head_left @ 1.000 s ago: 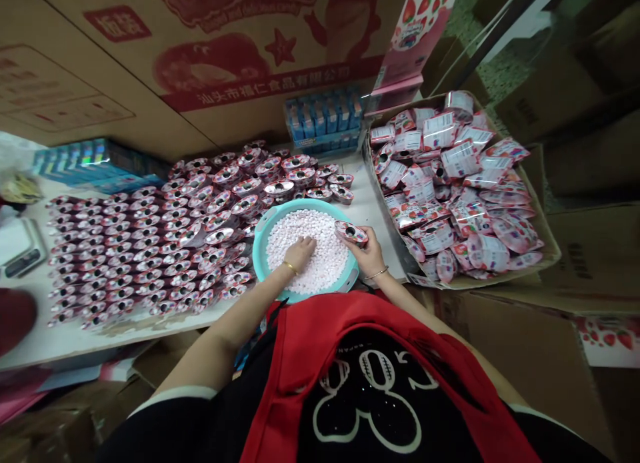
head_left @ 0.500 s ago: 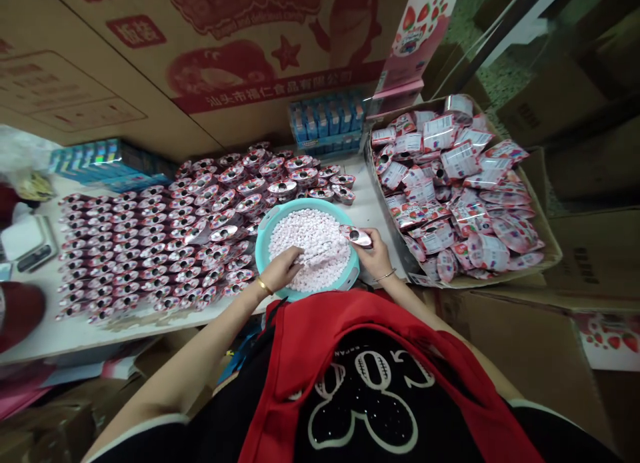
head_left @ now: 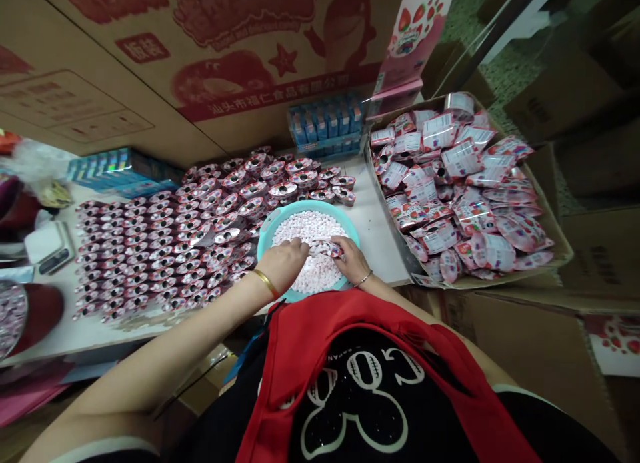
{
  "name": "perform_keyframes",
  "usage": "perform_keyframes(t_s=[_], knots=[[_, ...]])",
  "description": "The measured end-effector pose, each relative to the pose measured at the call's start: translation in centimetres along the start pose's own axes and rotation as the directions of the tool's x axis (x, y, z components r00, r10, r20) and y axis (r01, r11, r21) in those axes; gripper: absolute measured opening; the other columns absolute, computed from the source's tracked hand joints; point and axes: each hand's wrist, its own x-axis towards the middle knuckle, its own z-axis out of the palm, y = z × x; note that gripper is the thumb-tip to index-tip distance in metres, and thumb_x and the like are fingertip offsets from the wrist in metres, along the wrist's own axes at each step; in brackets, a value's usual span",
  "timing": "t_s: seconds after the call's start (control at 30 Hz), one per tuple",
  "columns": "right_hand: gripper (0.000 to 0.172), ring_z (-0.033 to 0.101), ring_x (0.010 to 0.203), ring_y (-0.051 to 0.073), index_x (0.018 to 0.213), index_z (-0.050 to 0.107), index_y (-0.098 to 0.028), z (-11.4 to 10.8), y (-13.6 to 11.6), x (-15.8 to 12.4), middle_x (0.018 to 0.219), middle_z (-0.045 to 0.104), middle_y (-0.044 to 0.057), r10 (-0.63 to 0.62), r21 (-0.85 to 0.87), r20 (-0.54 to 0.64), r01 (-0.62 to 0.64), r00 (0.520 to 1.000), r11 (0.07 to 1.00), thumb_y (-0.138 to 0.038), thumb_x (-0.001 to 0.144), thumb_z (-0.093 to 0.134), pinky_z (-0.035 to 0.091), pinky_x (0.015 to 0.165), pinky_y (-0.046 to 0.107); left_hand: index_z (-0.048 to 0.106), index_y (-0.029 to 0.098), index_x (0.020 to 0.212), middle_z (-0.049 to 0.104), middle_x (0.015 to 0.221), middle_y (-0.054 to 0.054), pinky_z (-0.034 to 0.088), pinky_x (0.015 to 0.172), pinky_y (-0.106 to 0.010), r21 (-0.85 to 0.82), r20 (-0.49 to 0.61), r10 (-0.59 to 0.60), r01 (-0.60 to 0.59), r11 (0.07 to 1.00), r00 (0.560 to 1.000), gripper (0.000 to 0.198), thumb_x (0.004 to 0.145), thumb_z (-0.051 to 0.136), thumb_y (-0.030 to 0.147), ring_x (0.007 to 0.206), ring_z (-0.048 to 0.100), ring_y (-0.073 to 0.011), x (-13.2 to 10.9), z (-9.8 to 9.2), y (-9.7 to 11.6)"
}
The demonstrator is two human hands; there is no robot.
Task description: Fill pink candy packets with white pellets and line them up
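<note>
In the head view my right hand grips a small red-and-white printed candy packet by its right end. The packet lies low over a turquoise basin of small white candies. My left hand is at the packet's left end with fingers pinched together. What those fingers hold is hidden, and I cannot tell whether they touch the packet. Rows of similar packets stand upright left of the basin, dark round openings showing in many tops.
At the right, a cardboard box is heaped with flat printed packets. Blue small boxes stand behind the basin, before large printed cartons. A white scale and a red bucket are at the far left.
My right hand has brought the packet left, in over the basin. My left hand has come up from the candies to the packet's end. The view has shifted slightly.
</note>
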Motion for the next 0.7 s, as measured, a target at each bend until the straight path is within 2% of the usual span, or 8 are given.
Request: perform_keyframes(t_s=[0.1, 0.2, 0.3, 0.4, 0.47, 0.57, 0.63, 0.7], knots=[[0.041, 0.048, 0.118, 0.024, 0.112, 0.050, -0.020, 0.1, 0.1, 0.1, 0.121, 0.052, 0.011, -0.006, 0.029, -0.009, 0.006, 1.000, 1.000, -0.007, 0.073, 0.050, 0.042, 0.100, 0.042, 0.055, 0.011, 0.106, 0.057, 0.097, -0.014, 0.049, 0.066, -0.033, 0.082, -0.023, -0.001, 0.002, 0.997, 1.000, 0.030, 0.090, 0.029, 0.010, 0.086, 0.062, -0.0229, -0.1, -1.0, 1.6], [0.037, 0.051, 0.111, 0.023, 0.109, 0.051, -0.019, 0.0, 0.1, 0.3, 0.112, 0.054, 0.011, -0.003, 0.067, -0.004, 0.003, 1.000, 0.998, -0.008, 0.073, 0.050, 0.044, 0.096, 0.040, 0.050, 0.013, 0.119, 0.057, 0.102, -0.014, 0.049, 0.063, -0.032, 0.121, -0.073, 0.025, -0.016, 0.992, 0.997, 0.035, 0.091, 0.030, 0.011, 0.083, 0.063, -0.0215, -0.2, -1.3, 2.1], [0.034, 0.053, 0.104, 0.023, 0.107, 0.052, -0.019, 0.0, 0.1, 0.5, 0.104, 0.056, 0.009, 0.001, 0.091, 0.015, -0.002, 1.000, 0.996, -0.009, 0.074, 0.051, 0.045, 0.091, 0.039, 0.043, 0.017, 0.129, 0.056, 0.112, -0.015, 0.049, 0.061, -0.031, 0.140, -0.088, 0.039, -0.026, 0.990, 0.995, 0.041, 0.091, 0.029, 0.011, 0.078, 0.064, -0.0192, -0.3, -1.3, 1.6], [0.034, 0.054, 0.102, 0.023, 0.108, 0.052, -0.019, -0.3, 0.0, 0.7, 0.105, 0.057, 0.009, -0.002, 0.098, 0.010, 0.001, 1.000, 0.995, -0.011, 0.075, 0.052, 0.046, 0.090, 0.038, 0.039, 0.019, 0.133, 0.059, 0.112, -0.012, 0.049, 0.061, -0.029, 0.128, -0.072, 0.034, -0.025, 0.991, 0.997, 0.045, 0.090, 0.031, 0.010, 0.078, 0.065, -0.0181, -0.7, -1.3, 0.4], [0.033, 0.054, 0.102, 0.022, 0.109, 0.053, -0.019, -0.7, 0.0, 0.9, 0.106, 0.058, 0.009, -0.002, 0.089, -0.021, 0.003, 1.000, 0.996, -0.012, 0.077, 0.052, 0.046, 0.090, 0.038, 0.040, 0.020, 0.133, 0.061, 0.108, -0.010, 0.050, 0.064, -0.028, 0.074, -0.081, 0.032, -0.026, 0.997, 0.996, 0.047, 0.088, 0.034, 0.009, 0.082, 0.064, -0.0189, -1.1, -1.1, -0.8], [0.033, 0.053, 0.105, 0.024, 0.110, 0.055, -0.021, -1.8, 0.1, 1.6, 0.108, 0.061, 0.008, -0.021, 0.027, -0.068, 0.023, 0.997, 0.999, -0.015, 0.077, 0.055, 0.043, 0.094, 0.040, 0.045, 0.022, 0.128, 0.061, 0.111, -0.008, 0.052, 0.072, -0.029, -0.114, -0.191, -0.003, -0.019, 0.993, 0.982, 0.042, 0.087, 0.038, 0.014, 0.089, 0.063, -0.0187, -1.6, 0.0, -3.1], [0.032, 0.053, 0.106, 0.024, 0.109, 0.057, -0.022, -2.8, 0.6, 2.3, 0.108, 0.063, 0.007, -0.007, -0.011, -0.111, 0.005, 0.994, 1.000, -0.019, 0.077, 0.058, 0.043, 0.094, 0.041, 0.048, 0.022, 0.123, 0.060, 0.113, -0.007, 0.051, 0.080, -0.029, -0.282, -0.291, -0.046, -0.040, 0.958, 0.956, 0.036, 0.088, 0.040, 0.021, 0.094, 0.062, -0.0182, -1.6, 1.6, -4.8], [0.031, 0.054, 0.103, 0.024, 0.110, 0.058, -0.022, -3.8, 1.7, 3.2, 0.107, 0.064, 0.007, 0.066, -0.015, -0.197, -0.070, 0.978, 0.997, -0.025, 0.079, 0.060, 0.044, 0.092, 0.040, 0.051, 0.020, 0.119, 0.061, 0.111, -0.007, 0.050, 0.085, -0.030, -0.413, -0.352, -0.094, -0.065, 0.908, 0.931, 0.033, 0.087, 0.042, 0.027, 0.097, 0.061, -0.0188, -1.3, 3.9, -6.4]])
